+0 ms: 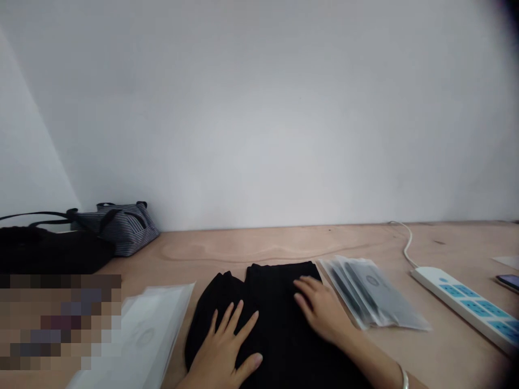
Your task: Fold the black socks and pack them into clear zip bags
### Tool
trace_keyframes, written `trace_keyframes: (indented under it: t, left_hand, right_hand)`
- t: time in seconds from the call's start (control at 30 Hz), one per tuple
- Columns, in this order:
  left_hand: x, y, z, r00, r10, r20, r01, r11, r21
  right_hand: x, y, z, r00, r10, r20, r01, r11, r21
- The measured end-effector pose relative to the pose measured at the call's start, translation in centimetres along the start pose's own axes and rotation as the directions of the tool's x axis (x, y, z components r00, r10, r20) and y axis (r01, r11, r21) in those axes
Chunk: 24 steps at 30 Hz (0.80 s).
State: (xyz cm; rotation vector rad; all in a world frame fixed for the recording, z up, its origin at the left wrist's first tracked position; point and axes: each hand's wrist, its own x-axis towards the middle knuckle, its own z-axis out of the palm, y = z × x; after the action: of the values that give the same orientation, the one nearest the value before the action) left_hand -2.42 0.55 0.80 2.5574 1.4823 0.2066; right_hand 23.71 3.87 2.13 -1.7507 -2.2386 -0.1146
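A black garment lies on the wooden table in front of me, its upper edge uneven with a notch left of the middle. My left hand rests on its left part, palm down and fingers spread. On the upper right part lies my right hand, its fingers stretched over the cloth near the edge. Neither hand grips anything. Frosted plastic bags lie flat to the left of the garment. To its right is an overlapping stack of bags with dark contents.
A white power strip with blue sockets lies at the right, its cable running to the wall. A phone is at the right edge. A striped bag and a black bag stand at the back left. The lower left is pixelated.
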Motion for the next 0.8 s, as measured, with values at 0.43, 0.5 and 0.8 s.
trace_keyframes:
  t: [0.43, 0.5, 0.8]
  left_hand:
    - [0.1, 0.1, 0.2, 1.0, -0.01, -0.006, 0.009, 0.998, -0.064]
    - [0.1, 0.2, 0.1, 1.0, -0.024, -0.01, 0.023, 0.995, -0.098]
    - [-0.1, -1.1, -2.4, 0.918, -0.212, -0.334, 0.041, 0.89, -0.454]
  right_hand:
    - [1.2, 8.2, 1.7, 0.874, 0.454, -0.175, -0.483, 0.77, -0.416]
    - [1.1, 8.0, 1.5, 0.872, 0.442, -0.213, -0.49, 0.775, -0.398]
    - [1.0, 8.8, -0.2, 0.861, 0.456, -0.225, -0.506, 0.806, -0.305]
